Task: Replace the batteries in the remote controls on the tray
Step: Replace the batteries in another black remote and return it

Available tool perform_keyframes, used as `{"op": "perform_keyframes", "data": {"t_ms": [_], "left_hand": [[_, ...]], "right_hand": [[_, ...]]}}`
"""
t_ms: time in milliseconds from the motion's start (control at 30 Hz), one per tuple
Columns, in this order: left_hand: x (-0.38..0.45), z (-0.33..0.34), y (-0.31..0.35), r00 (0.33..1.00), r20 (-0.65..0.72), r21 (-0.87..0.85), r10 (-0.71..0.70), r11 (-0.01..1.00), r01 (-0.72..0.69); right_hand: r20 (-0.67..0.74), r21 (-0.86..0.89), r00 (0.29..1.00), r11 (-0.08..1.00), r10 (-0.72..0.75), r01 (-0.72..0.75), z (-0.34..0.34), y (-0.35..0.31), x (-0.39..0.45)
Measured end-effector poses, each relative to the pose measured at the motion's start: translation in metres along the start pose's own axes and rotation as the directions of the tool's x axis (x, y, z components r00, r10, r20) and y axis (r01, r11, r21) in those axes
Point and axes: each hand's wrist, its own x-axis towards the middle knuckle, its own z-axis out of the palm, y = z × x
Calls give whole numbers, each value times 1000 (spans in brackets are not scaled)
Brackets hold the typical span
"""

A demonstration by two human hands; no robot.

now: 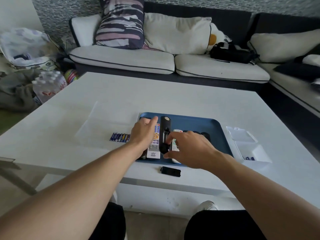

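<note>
Right hand [188,149] fingers curl into the black remote's [165,134] open battery bay; the left hand [144,131] lies flat on the white remote [154,144]. A pried battery could spring off the tray [207,123].

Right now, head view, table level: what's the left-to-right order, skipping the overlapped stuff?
Row of batteries → left hand → black remote lying back up with its battery bay open → right hand → clear plastic box off the blue tray.
</note>
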Motion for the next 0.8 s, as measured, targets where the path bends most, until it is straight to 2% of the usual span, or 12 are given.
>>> {"op": "perform_keyframes", "data": {"t_ms": [67, 167, 233, 300, 367, 433, 500, 567, 800], "left_hand": [[-6, 1, 4, 981, 173, -71, -91, 992, 104], [-19, 2, 12, 885, 450, -182, -119, 958, 221], [-23, 3, 15, 883, 461, -189, -90, 962, 197], [-25, 2, 16, 909, 403, -217, -109, 953, 210], [-24, 0, 15, 926, 349, -251, -147, 937, 243], [-23, -2, 13, 926, 335, -253, -173, 930, 266], [-23, -2, 11, 922, 339, -267, -190, 920, 288], [-23, -4, 9, 916, 352, -278, -194, 913, 300], [-27, -1, 16, 890, 438, -262, -127, 929, 262]], "right_hand": [[-33, 16, 999, 1000, -13, 14, -7, -2, -4], [-66, 33, 998, 999, -17, 19, -9, -4, -7], [-72, 80, 997, 997, -4, 10, -9, -4, -7], [-15, 279, 999, 959, 51, -45, -8, 1, -5], [126, 572, 985, 803, 116, -168, -8, 8, -4], [313, 762, 942, 561, 116, -323, -10, 15, -5], [439, 855, 896, 276, 65, -439, -12, 23, -4], [468, 878, 883, 89, 43, -470, -14, 28, -2], [373, 928, 927, -49, 49, -371, -17, 29, 1]]}}
